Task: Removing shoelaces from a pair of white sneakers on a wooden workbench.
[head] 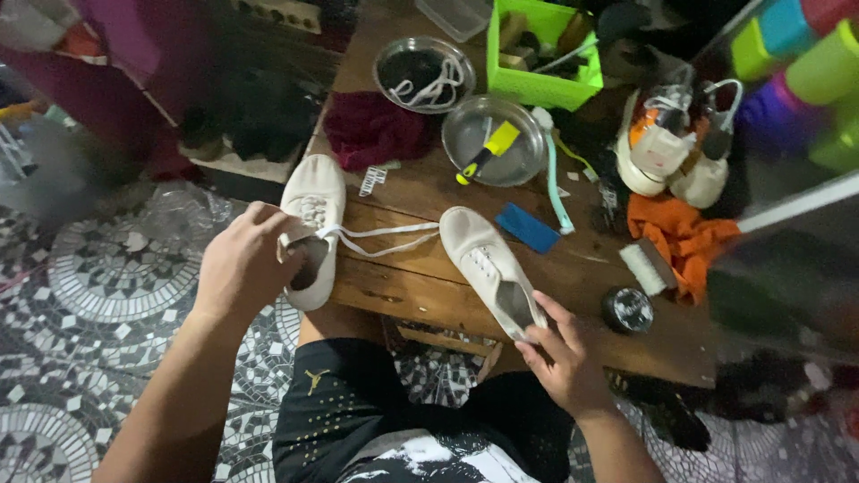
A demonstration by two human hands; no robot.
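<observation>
Two white canvas shoes lie on a low wooden table (420, 291). My left hand (246, 264) grips the heel opening of the left shoe (315, 201), whose white lace (385, 237) trails loose to the right across the table. My right hand (564, 353) pinches the heel end of the right shoe (479, 255), which points away and to the left. Both shoes rest flat on the wood near the table's front edge.
Behind the shoes sit a dark red cloth (371, 130), a metal bowl with laces (423, 72), a metal plate with a yellow-handled tool (495, 141), a green basket (541, 54), a blue pad (528, 228), an orange cloth (680, 233), a small brush (642, 268) and a round tin (626, 310). Patterned floor lies left.
</observation>
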